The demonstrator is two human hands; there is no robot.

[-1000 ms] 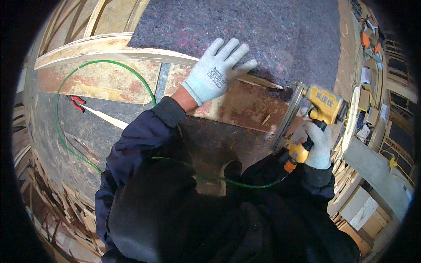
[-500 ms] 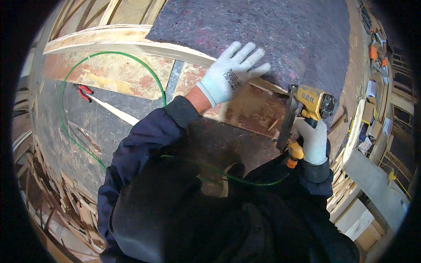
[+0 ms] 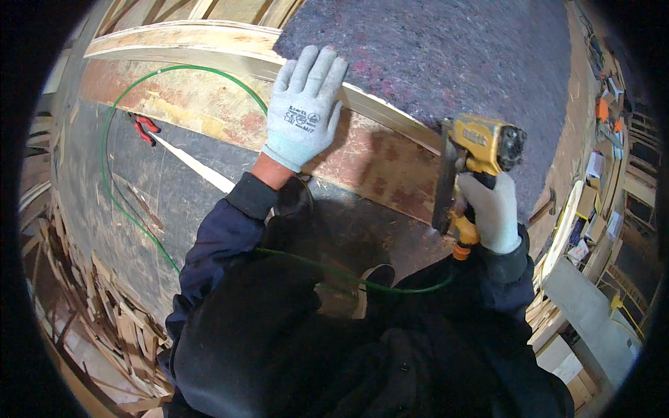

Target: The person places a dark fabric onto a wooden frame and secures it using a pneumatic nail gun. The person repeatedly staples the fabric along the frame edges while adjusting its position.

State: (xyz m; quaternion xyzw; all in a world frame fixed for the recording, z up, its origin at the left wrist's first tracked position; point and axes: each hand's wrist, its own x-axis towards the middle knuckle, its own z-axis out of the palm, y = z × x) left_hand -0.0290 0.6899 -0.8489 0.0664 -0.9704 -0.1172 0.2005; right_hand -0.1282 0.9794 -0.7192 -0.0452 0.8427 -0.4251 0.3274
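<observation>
The right hand [image 3: 493, 214] grips one nail gun [image 3: 479, 137] at the edge of one felt sheet [image 3: 425, 59]; the left hand [image 3: 303, 111] lies outstretched over one rail [image 3: 178, 38], room between hands. One hose [image 3: 187, 67] rings one pair of pliers [image 3: 143, 125].

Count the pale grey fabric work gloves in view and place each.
2: one glove on the left hand, over the pale curved wooden rail; another on the right hand, gripping the yellow-and-black nail gun. Others may be hidden.
</observation>
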